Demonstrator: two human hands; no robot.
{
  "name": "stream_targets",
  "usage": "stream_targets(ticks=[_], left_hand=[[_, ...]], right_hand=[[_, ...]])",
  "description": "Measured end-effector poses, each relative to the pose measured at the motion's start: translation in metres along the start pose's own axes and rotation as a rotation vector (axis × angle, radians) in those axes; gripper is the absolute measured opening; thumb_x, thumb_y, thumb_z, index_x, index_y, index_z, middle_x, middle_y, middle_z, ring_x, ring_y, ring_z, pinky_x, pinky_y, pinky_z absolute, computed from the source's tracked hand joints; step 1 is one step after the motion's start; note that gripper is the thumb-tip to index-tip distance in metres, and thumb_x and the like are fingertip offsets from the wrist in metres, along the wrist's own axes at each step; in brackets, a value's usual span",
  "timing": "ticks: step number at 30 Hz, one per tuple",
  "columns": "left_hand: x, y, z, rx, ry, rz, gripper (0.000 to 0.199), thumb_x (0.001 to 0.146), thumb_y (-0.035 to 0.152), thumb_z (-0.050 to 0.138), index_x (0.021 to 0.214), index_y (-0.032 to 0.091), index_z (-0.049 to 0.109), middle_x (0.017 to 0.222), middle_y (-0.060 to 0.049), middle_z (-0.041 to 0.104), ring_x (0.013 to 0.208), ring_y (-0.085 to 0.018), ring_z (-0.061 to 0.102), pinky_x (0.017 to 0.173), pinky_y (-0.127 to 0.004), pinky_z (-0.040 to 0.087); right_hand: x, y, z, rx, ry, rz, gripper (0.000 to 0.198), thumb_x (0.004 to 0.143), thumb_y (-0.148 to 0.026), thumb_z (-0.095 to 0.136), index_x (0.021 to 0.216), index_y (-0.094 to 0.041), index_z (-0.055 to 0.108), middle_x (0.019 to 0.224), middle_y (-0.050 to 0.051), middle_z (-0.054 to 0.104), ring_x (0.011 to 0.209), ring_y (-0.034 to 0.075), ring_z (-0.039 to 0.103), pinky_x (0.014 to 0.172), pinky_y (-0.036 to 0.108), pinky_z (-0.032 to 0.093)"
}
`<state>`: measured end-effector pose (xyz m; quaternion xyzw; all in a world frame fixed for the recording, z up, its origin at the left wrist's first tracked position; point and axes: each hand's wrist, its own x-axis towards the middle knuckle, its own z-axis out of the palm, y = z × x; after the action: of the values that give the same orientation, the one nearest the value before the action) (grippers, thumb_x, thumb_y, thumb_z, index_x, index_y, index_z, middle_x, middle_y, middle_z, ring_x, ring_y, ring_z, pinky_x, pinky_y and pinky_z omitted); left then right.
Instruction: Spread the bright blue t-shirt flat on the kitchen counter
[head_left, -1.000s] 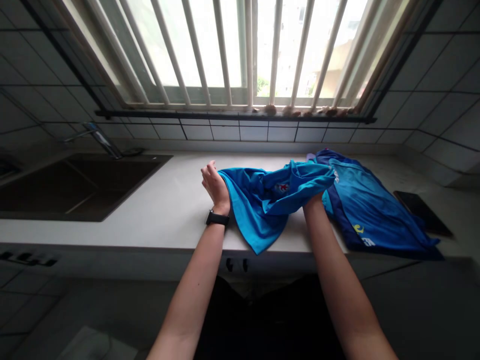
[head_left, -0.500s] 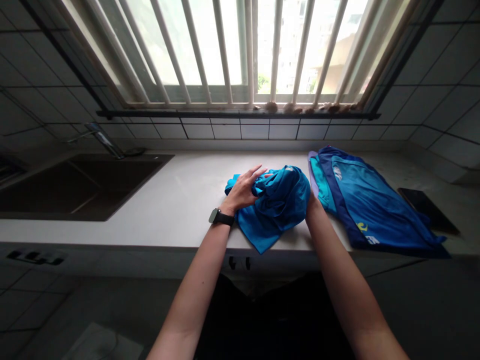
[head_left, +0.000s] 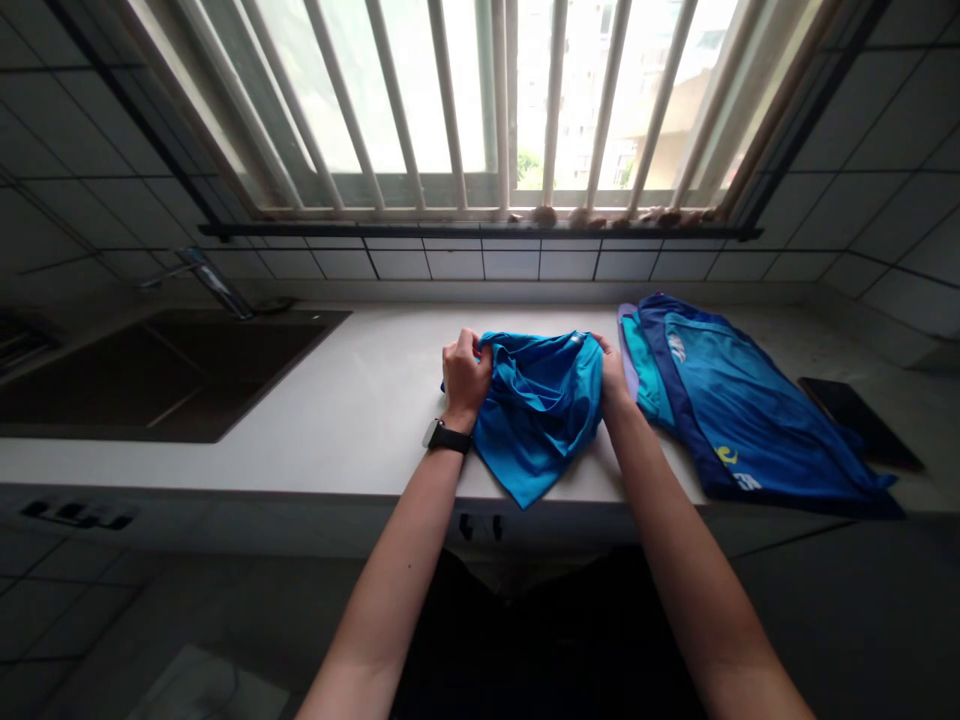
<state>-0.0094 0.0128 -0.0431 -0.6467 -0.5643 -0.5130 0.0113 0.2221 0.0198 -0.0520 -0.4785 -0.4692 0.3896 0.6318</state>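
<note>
A crumpled bright blue garment (head_left: 536, 400), its exact kind hidden by the folds, is stretched between my hands above the white countertop (head_left: 360, 400). One pointed corner hangs toward the counter's front edge. My left hand (head_left: 465, 375), with a black watch on its wrist, grips the garment's upper left edge in closed fingers. On the opposite side my right hand (head_left: 611, 370) pinches the upper right edge, near a small pale mark on the cloth. Just right of that hand lies a stack of clothes, a blue sports shirt (head_left: 750, 400) on top, with teal and lilac cloth under it.
A dark sink (head_left: 187, 390) with a chrome faucet (head_left: 214, 285) is set into the counter at the left. A dark phone-like slab (head_left: 862, 420) lies partly beside the clothes at the right. Behind the counter is a barred window (head_left: 495, 110) with small stones on its sill.
My left hand has gone from spread fingers on the bunched garment to gripping its edge. My right hand has come out from behind the cloth, and the garment is now spread wider and flatter.
</note>
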Motion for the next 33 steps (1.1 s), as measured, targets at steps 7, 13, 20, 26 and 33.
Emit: stream_targets(ticks=[7,13,20,26,33], left_hand=[[0.001,-0.011,0.004,-0.266,0.108,0.086,0.022,0.104,0.023,0.046,0.126,0.022,0.053,0.127,-0.012,0.067,0.121,-0.021,0.066,0.103,-0.036,0.054],[0.002,-0.007,0.0,-0.188,-0.048,0.225,0.058,0.094,0.037,0.07,0.145,0.024,0.045,0.169,-0.019,0.03,0.156,-0.032,0.035,0.123,-0.049,0.039],[-0.006,0.004,-0.004,0.043,-0.551,0.143,0.089,0.072,0.049,0.088,0.147,0.02,0.05,0.143,-0.017,0.064,0.133,-0.035,0.06,0.114,-0.047,0.045],[-0.004,0.017,-0.009,0.246,-0.614,0.022,0.038,0.094,0.055,0.061,0.108,0.022,0.073,0.103,-0.01,0.079,0.1,-0.029,0.074,0.084,-0.032,0.053],[-0.004,0.018,-0.016,0.163,-0.688,0.14,0.033,0.094,0.049,0.06,0.097,0.021,0.076,0.099,-0.01,0.079,0.095,-0.028,0.074,0.085,-0.034,0.054]], right_hand=[[0.0,-0.005,-0.002,-0.058,0.309,0.026,0.007,0.075,-0.03,0.052,0.074,-0.024,0.056,0.072,0.0,0.06,0.073,0.017,0.063,0.061,0.025,0.049],[-0.011,-0.006,0.005,-0.121,-0.154,0.046,0.034,0.081,-0.052,0.063,0.1,-0.024,0.066,0.101,0.006,0.071,0.094,0.022,0.07,0.078,0.033,0.057],[-0.02,-0.002,0.008,-0.426,-0.493,-0.135,0.048,0.062,-0.022,0.08,0.109,-0.023,0.074,0.106,0.005,0.073,0.105,0.026,0.067,0.096,0.042,0.055],[-0.012,-0.009,0.006,-0.4,-0.001,-0.332,0.016,0.075,-0.021,0.061,0.086,-0.021,0.072,0.095,0.005,0.072,0.088,0.022,0.065,0.089,0.038,0.055],[0.006,0.008,-0.006,-0.309,0.284,-0.176,0.03,0.09,-0.048,0.057,0.105,-0.023,0.059,0.1,0.007,0.066,0.097,0.022,0.064,0.089,0.034,0.055]])
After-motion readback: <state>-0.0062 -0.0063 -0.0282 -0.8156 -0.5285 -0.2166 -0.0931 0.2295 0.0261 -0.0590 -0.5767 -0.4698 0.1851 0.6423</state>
